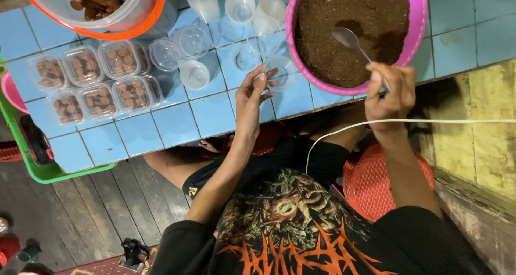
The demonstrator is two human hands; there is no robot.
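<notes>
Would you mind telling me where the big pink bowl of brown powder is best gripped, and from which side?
Probably by the rim of the pink bowl on its right side. The rim flares outward there and is bare. The near edge is taken by the right hand with the spoon, and clear cups crowd the left side.

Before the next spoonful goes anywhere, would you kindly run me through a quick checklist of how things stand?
1. Spoon gripped by right hand: ok.
2. Spoon bowl over the brown powder in the pink basin: ok.
3. Powder on the spoon: cannot tell.
4. Clear cup held at its rim by left hand: ok.
5. Cup close beside the basin: ok.
6. White cord clear of the right wrist: not ok, it crosses it.
</notes>
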